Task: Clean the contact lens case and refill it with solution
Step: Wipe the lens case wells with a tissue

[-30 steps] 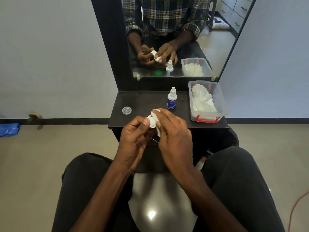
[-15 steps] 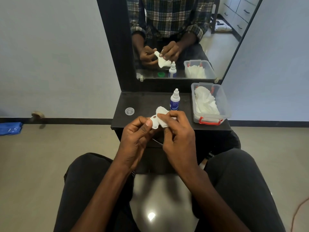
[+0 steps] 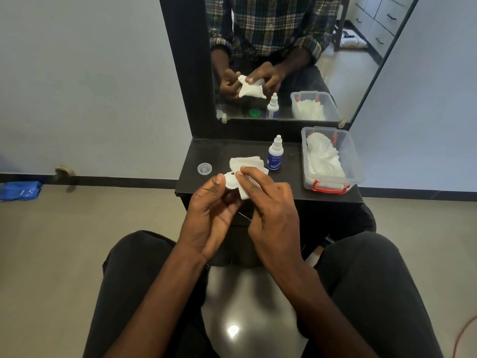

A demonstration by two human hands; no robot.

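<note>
My left hand [image 3: 209, 215] pinches a small white contact lens case [image 3: 230, 180] between thumb and fingers, just over the front edge of the black shelf [image 3: 227, 151]. My right hand [image 3: 271, 213] presses a white tissue [image 3: 246, 164] against the case with its fingertips; the tissue fans out above the case. A small white solution bottle with a blue label [image 3: 275, 153] stands upright on the shelf behind my hands. A clear round cap [image 3: 204, 168] lies on the shelf to the left.
A clear plastic box with red latches [image 3: 356, 161], holding white tissues, sits at the shelf's right end. A mirror [image 3: 296, 60] rises behind the shelf against the wall. My knees flank a grey floor; a blue cloth [image 3: 19, 191] lies far left.
The tissue has unfolded and now spreads out above the case, where earlier it was bunched between my fingers. Both hands stay together at the shelf's front edge.
</note>
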